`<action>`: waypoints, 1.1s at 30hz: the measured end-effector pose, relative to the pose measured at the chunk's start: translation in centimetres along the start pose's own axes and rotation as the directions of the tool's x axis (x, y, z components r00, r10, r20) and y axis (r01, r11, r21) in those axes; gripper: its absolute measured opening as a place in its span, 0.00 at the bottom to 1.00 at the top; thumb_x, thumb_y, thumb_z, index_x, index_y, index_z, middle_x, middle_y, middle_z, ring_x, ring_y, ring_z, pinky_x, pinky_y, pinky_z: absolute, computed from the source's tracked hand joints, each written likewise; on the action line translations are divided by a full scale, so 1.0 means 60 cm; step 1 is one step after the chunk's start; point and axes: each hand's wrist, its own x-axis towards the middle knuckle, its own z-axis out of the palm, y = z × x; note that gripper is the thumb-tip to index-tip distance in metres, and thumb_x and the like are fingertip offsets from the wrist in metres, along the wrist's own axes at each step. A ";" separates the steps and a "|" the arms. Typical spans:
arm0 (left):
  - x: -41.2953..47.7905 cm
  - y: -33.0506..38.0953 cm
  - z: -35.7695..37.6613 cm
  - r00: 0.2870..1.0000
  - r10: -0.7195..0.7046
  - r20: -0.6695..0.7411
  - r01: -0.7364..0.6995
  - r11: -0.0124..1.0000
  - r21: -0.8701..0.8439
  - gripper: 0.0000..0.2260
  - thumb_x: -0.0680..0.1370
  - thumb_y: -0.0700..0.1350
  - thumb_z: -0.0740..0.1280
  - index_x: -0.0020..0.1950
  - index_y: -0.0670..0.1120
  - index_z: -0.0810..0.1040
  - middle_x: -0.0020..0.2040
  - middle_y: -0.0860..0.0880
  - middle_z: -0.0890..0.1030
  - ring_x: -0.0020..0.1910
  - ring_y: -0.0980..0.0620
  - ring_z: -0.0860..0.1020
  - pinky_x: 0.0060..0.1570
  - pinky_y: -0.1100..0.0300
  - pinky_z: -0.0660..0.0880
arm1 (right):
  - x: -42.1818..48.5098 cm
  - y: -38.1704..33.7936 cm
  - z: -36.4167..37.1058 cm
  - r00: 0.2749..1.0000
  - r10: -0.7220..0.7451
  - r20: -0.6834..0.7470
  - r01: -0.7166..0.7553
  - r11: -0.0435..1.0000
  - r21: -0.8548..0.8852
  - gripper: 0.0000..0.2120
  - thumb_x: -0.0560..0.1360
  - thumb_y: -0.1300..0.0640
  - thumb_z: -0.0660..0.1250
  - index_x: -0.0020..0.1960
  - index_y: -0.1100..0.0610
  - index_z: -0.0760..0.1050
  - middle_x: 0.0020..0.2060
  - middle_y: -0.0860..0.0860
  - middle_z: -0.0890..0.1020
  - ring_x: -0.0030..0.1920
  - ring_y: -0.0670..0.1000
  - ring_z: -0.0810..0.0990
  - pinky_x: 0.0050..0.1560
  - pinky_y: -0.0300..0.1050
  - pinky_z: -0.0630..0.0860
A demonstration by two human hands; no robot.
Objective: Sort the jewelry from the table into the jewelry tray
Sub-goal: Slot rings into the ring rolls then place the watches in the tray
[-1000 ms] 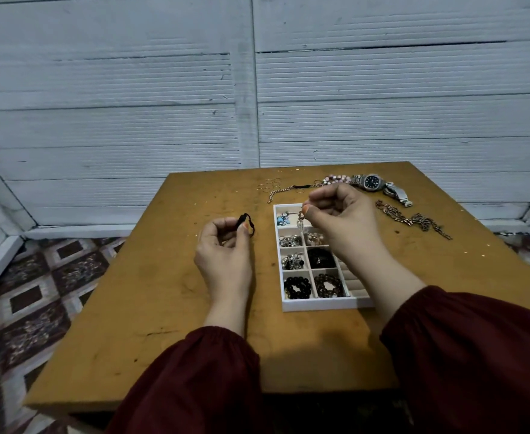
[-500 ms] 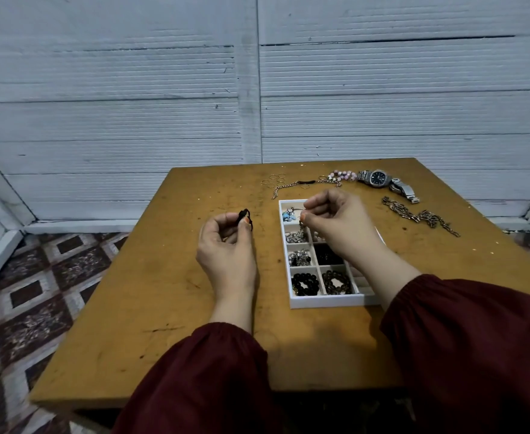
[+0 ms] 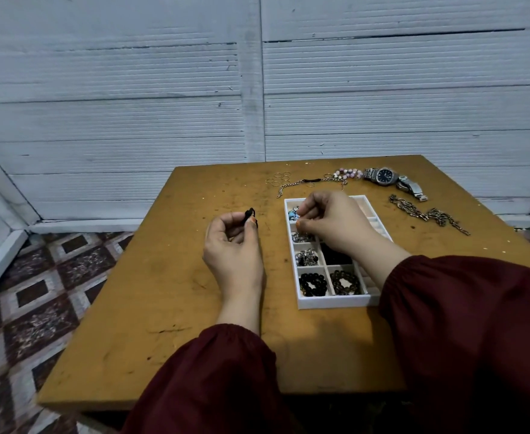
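A white jewelry tray [image 3: 335,302] with small compartments lies on the wooden table [image 3: 170,292]. Its cells hold bead bracelets, silver pieces and a blue item. My right hand [image 3: 332,222] hovers over the tray's far left cells, fingers curled and pinching a small metallic piece of jewelry [image 3: 301,220]. My left hand [image 3: 234,245] stays left of the tray and pinches a small black item [image 3: 250,214] between thumb and fingers. Loose on the table beyond the tray lie thin gold rings [image 3: 278,178], a thin chain [image 3: 307,182], a pink bead bracelet [image 3: 348,173], a wristwatch [image 3: 385,176] and a heavy chain [image 3: 429,214].
A white panelled wall stands right behind the table's far edge. A patterned tile floor [image 3: 38,292] shows to the left, below the table edge. My dark red sleeves cover the table's near part.
My right hand has lowered slightly toward the tray's far left cells with the small piece. My left hand keeps holding the black item in nearly the same place.
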 end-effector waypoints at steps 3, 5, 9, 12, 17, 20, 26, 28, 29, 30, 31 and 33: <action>0.000 -0.002 0.000 1.000 0.006 0.002 -0.006 1.000 0.008 0.11 0.73 0.35 0.71 0.40 0.51 0.76 0.46 0.40 0.81 0.40 0.53 0.80 0.39 0.69 0.76 | 0.004 -0.003 0.005 1.000 0.002 0.015 -0.001 0.999 -0.047 0.08 0.68 0.64 0.72 0.39 0.53 0.76 0.33 0.48 0.81 0.37 0.49 0.82 0.44 0.47 0.79; 0.000 -0.003 0.000 1.000 0.007 0.002 -0.007 1.000 0.007 0.11 0.73 0.35 0.71 0.41 0.51 0.76 0.46 0.40 0.81 0.40 0.53 0.80 0.39 0.69 0.76 | 0.007 -0.003 0.009 1.000 0.006 0.009 -0.005 0.997 -0.083 0.07 0.68 0.63 0.71 0.40 0.53 0.76 0.32 0.46 0.80 0.34 0.47 0.79 0.43 0.46 0.78; 0.001 -0.003 0.001 1.000 0.007 0.005 -0.007 1.000 0.001 0.11 0.73 0.35 0.71 0.41 0.51 0.76 0.47 0.40 0.81 0.41 0.52 0.81 0.39 0.70 0.75 | 0.012 -0.002 0.019 1.000 0.025 0.006 -0.024 0.993 -0.116 0.06 0.68 0.60 0.73 0.39 0.52 0.76 0.31 0.46 0.80 0.34 0.47 0.80 0.42 0.46 0.79; 0.001 -0.004 0.001 1.000 0.001 0.004 -0.001 1.000 -0.004 0.11 0.73 0.35 0.71 0.41 0.52 0.76 0.47 0.40 0.81 0.42 0.50 0.81 0.39 0.69 0.76 | 0.017 -0.002 0.023 0.999 0.033 0.003 -0.032 0.984 -0.177 0.06 0.68 0.56 0.74 0.39 0.52 0.77 0.32 0.46 0.81 0.36 0.48 0.81 0.42 0.46 0.79; 0.002 -0.009 0.000 1.000 -0.002 0.017 0.002 1.000 -0.007 0.11 0.73 0.36 0.71 0.41 0.53 0.76 0.47 0.40 0.80 0.43 0.47 0.82 0.41 0.65 0.77 | 0.020 -0.007 0.021 0.999 0.029 -0.017 -0.033 0.958 -0.285 0.07 0.69 0.53 0.73 0.37 0.51 0.75 0.33 0.46 0.81 0.37 0.49 0.80 0.40 0.43 0.75; 0.002 -0.010 0.000 1.000 -0.004 0.023 0.004 1.000 -0.006 0.11 0.73 0.36 0.71 0.41 0.52 0.76 0.48 0.40 0.80 0.43 0.48 0.82 0.41 0.65 0.78 | 0.019 -0.008 0.018 0.999 0.032 -0.032 -0.040 0.954 -0.298 0.08 0.71 0.54 0.71 0.35 0.50 0.74 0.34 0.47 0.81 0.39 0.50 0.80 0.40 0.44 0.75; 0.002 -0.003 0.000 1.000 -0.011 0.000 0.011 1.000 -0.011 0.11 0.73 0.35 0.71 0.41 0.50 0.76 0.44 0.42 0.81 0.39 0.55 0.79 0.38 0.71 0.74 | 0.003 -0.013 -0.006 0.992 0.011 -0.122 -0.031 0.986 -0.161 0.03 0.72 0.57 0.68 0.40 0.51 0.76 0.31 0.44 0.78 0.35 0.45 0.77 0.36 0.41 0.70; 0.001 0.000 0.000 1.000 -0.016 0.002 0.016 1.000 -0.016 0.09 0.73 0.34 0.71 0.42 0.47 0.76 0.43 0.44 0.81 0.36 0.60 0.78 0.37 0.72 0.74 | -0.012 -0.011 -0.018 0.986 -0.016 -0.168 -0.007 0.991 -0.134 0.02 0.72 0.56 0.68 0.41 0.50 0.76 0.32 0.43 0.78 0.36 0.46 0.77 0.38 0.43 0.73; 0.000 0.001 0.000 1.000 -0.019 0.006 0.019 1.000 -0.021 0.07 0.73 0.34 0.70 0.43 0.45 0.76 0.41 0.46 0.80 0.35 0.63 0.77 0.36 0.73 0.73 | -0.021 -0.008 -0.025 0.982 -0.026 -0.188 0.002 0.992 -0.127 0.02 0.73 0.56 0.68 0.42 0.50 0.76 0.34 0.42 0.78 0.38 0.46 0.78 0.40 0.44 0.74; -0.001 0.003 0.001 1.000 -0.022 0.010 0.022 0.999 -0.028 0.07 0.73 0.33 0.70 0.43 0.43 0.76 0.40 0.48 0.79 0.34 0.65 0.77 0.36 0.74 0.72 | -0.031 -0.004 -0.032 0.977 -0.033 -0.209 0.008 0.992 -0.123 0.02 0.73 0.56 0.68 0.42 0.50 0.76 0.36 0.43 0.79 0.39 0.48 0.78 0.41 0.45 0.75; -0.002 0.004 0.001 1.000 -0.022 0.013 0.023 0.999 -0.034 0.07 0.73 0.33 0.70 0.44 0.43 0.76 0.39 0.50 0.79 0.33 0.66 0.77 0.36 0.74 0.72 | -0.040 0.002 -0.040 0.972 -0.039 -0.230 0.010 0.992 -0.127 0.02 0.73 0.57 0.68 0.44 0.50 0.77 0.38 0.44 0.80 0.39 0.49 0.78 0.41 0.45 0.74; -0.004 0.006 0.001 1.000 -0.016 0.020 0.017 0.999 -0.038 0.07 0.73 0.33 0.70 0.43 0.44 0.76 0.38 0.52 0.78 0.33 0.67 0.77 0.36 0.74 0.72 | -0.058 0.019 -0.058 0.957 -0.053 -0.285 0.004 0.986 -0.169 0.03 0.72 0.57 0.68 0.46 0.51 0.77 0.44 0.48 0.80 0.43 0.51 0.77 0.41 0.43 0.69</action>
